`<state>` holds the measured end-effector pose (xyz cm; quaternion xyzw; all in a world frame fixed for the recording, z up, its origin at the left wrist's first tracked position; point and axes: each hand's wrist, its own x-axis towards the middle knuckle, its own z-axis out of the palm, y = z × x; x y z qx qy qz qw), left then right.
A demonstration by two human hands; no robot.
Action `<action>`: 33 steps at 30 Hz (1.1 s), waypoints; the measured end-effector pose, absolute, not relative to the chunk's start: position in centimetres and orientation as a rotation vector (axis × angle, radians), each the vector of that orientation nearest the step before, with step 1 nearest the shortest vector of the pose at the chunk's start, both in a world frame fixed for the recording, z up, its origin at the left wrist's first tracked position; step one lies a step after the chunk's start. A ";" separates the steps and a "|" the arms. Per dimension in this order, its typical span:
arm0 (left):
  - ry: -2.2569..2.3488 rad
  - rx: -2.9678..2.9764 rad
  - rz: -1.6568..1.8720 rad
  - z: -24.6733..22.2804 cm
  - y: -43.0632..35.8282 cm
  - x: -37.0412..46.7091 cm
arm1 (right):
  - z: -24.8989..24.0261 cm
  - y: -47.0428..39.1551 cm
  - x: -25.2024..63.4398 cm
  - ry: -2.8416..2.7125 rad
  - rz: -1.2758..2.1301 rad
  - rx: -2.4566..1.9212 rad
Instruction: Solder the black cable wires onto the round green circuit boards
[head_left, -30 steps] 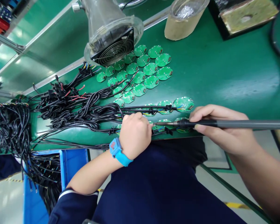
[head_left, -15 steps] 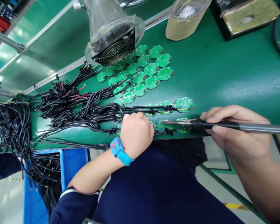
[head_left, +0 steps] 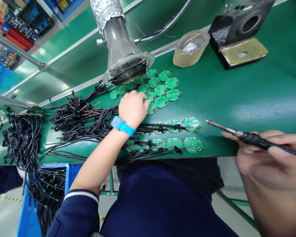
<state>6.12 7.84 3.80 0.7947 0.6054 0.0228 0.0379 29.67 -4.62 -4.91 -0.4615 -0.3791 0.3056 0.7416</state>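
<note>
My right hand (head_left: 271,154) holds a soldering iron (head_left: 251,138) by its dark grip. The iron's tip points left, just right of the nearer rows of boards and apart from them. My left hand (head_left: 133,108), with a blue wristband (head_left: 123,126), is over the black cables (head_left: 108,115) at the edge of the farther boards. Its fingers curl downward, and what they hold, if anything, is hidden beneath the hand. Round green circuit boards (head_left: 173,94) lie in rows. On the two nearer rows, cables with coloured wire ends lie across boards such as the front one (head_left: 192,144).
A fume extractor (head_left: 125,62) hangs over the farther boards. Behind are a cardboard ring (head_left: 191,49) with shiny metal inside and an iron stand (head_left: 241,39) with a yellowish sponge. More cables (head_left: 22,138) spill over the left edge into a blue bin (head_left: 67,174).
My left hand has moved from the nearer boards up and slightly left to the farther ones. My right hand has drawn the iron rightward off the boards. The view has shifted.
</note>
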 end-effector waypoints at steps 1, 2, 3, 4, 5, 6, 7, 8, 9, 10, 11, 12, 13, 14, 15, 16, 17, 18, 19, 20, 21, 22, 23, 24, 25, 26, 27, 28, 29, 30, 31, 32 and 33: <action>1.903 2.438 0.105 3.2 9.3 6.0 | -4.9 -4.6 29.7 -0.829 0.676 -1.009; 1.928 2.429 0.109 2.6 10.5 6.0 | -4.8 -4.6 29.6 -0.827 0.678 -1.013; 1.935 2.414 0.093 2.1 11.5 5.9 | -4.8 -4.6 29.6 -0.824 0.679 -1.021; 1.923 2.403 0.077 1.7 12.1 5.9 | -4.7 -4.6 29.5 -0.818 0.684 -1.033; 1.899 2.400 0.078 1.5 12.3 5.8 | -4.6 -4.6 29.5 -0.811 0.685 -1.041; 1.863 2.412 0.109 1.6 12.2 5.6 | -4.5 -4.6 29.5 -0.805 0.685 -1.043; 1.816 2.435 0.181 1.9 11.6 5.4 | -4.4 -4.6 29.4 -0.803 0.691 -1.040; 1.763 2.461 0.283 2.5 10.6 5.2 | -4.4 -4.6 29.5 -0.805 0.704 -1.030; 1.704 2.488 0.408 3.2 9.2 5.0 | -4.3 -4.6 29.5 -0.811 0.721 -1.014; 1.649 2.504 0.529 3.9 7.6 4.7 | -4.2 -4.6 29.6 -0.819 0.750 -0.994; 1.601 2.513 0.616 4.7 5.8 4.5 | -4.1 -4.6 29.7 -0.825 0.795 -0.976; 1.558 2.524 0.689 5.3 4.0 4.4 | -4.0 -4.5 29.8 -0.829 0.853 -0.960; 1.511 2.521 0.688 5.6 2.3 4.4 | -3.9 -4.5 29.9 -0.830 0.911 -0.946; 1.458 2.502 0.646 5.8 0.7 4.6 | -3.9 -4.4 30.0 -0.831 0.962 -0.936; 1.410 2.477 0.588 5.6 -0.6 4.9 | -3.8 -4.4 30.2 -0.832 1.003 -0.932; 1.372 2.453 0.521 5.2 -1.6 5.4 | -3.8 -4.3 30.3 -0.835 1.033 -0.933; 1.346 2.434 0.458 4.6 -2.2 5.9 | -3.8 -4.2 30.4 -0.842 1.052 -0.938; 1.330 2.424 0.401 3.9 -2.5 6.5 | -3.9 -4.2 30.5 -0.854 1.069 -0.949; 1.319 2.424 0.353 3.2 -2.5 7.0 | -4.0 -4.2 30.6 -0.870 1.087 -0.965; 1.307 2.427 0.309 2.6 -2.4 7.5 | -4.1 -4.2 30.7 -0.889 1.103 -0.984; 1.297 2.430 0.266 2.1 -2.2 7.9 | -4.2 -4.2 30.7 -0.915 1.115 -1.004; 1.288 2.432 0.230 1.7 -2.0 8.2 | -4.3 -4.3 30.8 -0.943 1.121 -1.025; 1.283 2.435 0.199 1.5 -1.8 8.4 | -4.5 -4.4 30.8 -0.974 1.124 -1.048; 1.283 2.440 0.173 1.4 -1.6 8.5 | -4.6 -4.5 30.8 -1.005 1.126 -1.067; 1.287 2.447 0.152 1.4 -1.5 8.6 | -4.8 -4.7 30.9 -1.036 1.126 -1.080; 1.289 2.455 0.134 1.4 -1.5 8.6 | -4.9 -4.8 30.9 -1.066 1.129 -1.089; 1.286 2.461 0.122 1.4 -1.4 8.6 | -5.1 -4.8 31.0 -1.095 1.127 -1.095; 1.278 2.463 0.116 1.4 -1.4 8.6 | -5.2 -4.9 31.1 -1.124 1.117 -1.098; 1.271 2.461 0.115 1.4 -1.5 8.6 | -5.4 -5.0 31.1 -1.154 1.101 -1.100; 1.268 2.458 0.119 1.4 -1.5 8.6 | -5.5 -5.0 31.2 -1.183 1.082 -1.100; 1.267 2.456 0.126 1.3 -1.5 8.6 | -5.6 -5.0 31.3 -1.209 1.066 -1.099; 1.268 2.457 0.133 1.3 -1.5 8.6 | -5.7 -5.1 31.3 -1.231 1.055 -1.096; 1.269 2.460 0.141 1.2 -1.5 8.6 | -5.8 -5.1 31.4 -1.249 1.050 -1.090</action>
